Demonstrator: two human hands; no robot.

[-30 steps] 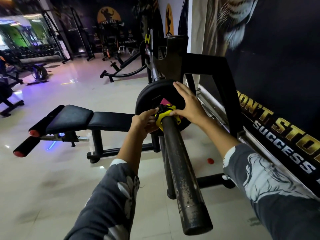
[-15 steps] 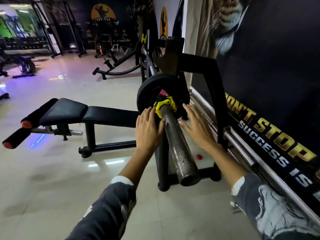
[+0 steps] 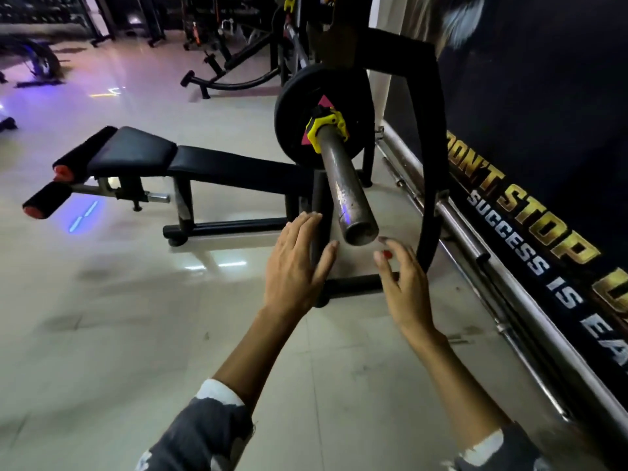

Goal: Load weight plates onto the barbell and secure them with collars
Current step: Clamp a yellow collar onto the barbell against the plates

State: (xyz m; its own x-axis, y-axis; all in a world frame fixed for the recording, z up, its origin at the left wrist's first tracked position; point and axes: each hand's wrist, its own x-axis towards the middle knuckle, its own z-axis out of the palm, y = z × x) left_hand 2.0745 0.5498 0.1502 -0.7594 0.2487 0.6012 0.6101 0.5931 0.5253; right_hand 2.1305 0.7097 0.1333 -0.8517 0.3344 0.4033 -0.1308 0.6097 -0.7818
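Note:
The steel barbell sleeve (image 3: 343,188) points toward me, resting on a black rack. A black weight plate (image 3: 292,107) with a pink triangle mark sits on it, and a yellow collar (image 3: 328,129) clamps the sleeve right against the plate. My left hand (image 3: 294,266) hovers with straight fingers just left of and below the sleeve's end, holding nothing. To the right of the sleeve's end, my right hand (image 3: 404,283) floats with loosely spread fingers, also empty. Neither hand touches the bar.
A black padded bench (image 3: 190,161) with red-capped foam rollers stands to the left. The black rack frame (image 3: 431,158) curves down on the right. Loose steel bars (image 3: 475,232) lie along the dark wall with gold lettering. Other gym machines stand at the back.
Both hands let go of the yellow collar and drew back along the sleeve to beyond its end. The collar stays against the plate. The view stepped back and tilted down.

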